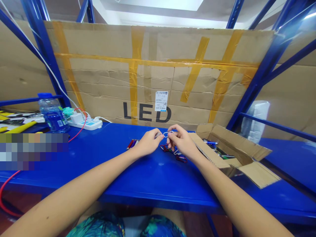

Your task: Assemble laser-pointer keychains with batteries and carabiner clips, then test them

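Blue worktop [106,174]: one light, stiff wire clip [168,133], best held at its ends, pinched between the fingers [158,136] of left hand [148,142] and right hand [181,141].

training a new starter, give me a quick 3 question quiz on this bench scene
1. True or false: the left hand and the right hand both touch the silver carabiner clip.
2. Which is nearer the right hand: A, the open cardboard box, or B, the water bottle?
3. What word is printed on the cardboard sheet behind the bench?

Key: 1 true; 2 A; 3 LED
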Demonstrator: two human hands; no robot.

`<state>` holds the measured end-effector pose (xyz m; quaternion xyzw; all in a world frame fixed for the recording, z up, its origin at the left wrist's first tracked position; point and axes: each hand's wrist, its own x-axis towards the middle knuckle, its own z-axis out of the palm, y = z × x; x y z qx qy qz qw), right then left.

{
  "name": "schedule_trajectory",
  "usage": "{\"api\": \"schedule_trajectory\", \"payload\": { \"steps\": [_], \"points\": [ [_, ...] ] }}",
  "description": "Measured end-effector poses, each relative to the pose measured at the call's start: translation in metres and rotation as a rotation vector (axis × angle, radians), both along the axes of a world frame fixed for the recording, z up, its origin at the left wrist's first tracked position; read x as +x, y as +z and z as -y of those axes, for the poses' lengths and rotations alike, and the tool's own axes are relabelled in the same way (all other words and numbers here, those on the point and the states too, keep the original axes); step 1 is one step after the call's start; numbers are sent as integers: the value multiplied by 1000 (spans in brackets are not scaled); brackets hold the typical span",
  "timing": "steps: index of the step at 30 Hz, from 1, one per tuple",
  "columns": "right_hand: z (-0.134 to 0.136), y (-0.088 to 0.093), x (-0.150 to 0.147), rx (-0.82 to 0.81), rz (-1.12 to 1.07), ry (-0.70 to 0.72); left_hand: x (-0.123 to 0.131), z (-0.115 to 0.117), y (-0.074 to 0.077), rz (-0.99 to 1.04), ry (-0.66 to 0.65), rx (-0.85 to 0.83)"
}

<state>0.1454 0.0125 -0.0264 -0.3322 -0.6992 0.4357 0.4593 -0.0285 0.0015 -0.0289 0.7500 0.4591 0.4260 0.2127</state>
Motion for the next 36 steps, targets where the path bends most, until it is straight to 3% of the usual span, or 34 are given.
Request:
{"api": "schedule_trajectory", "payload": {
  "steps": [7,23,36],
  "points": [
    [0,-2,-2,27,-53,-1,0,-1,0,128,-85,-34],
    [-5,-4,-1,-8,-161,36,0,-5,-4,190,-83,-42],
    [1,-7,-4,-11,12,-84,4,4,-3,62,-47,50]
  ]
}}
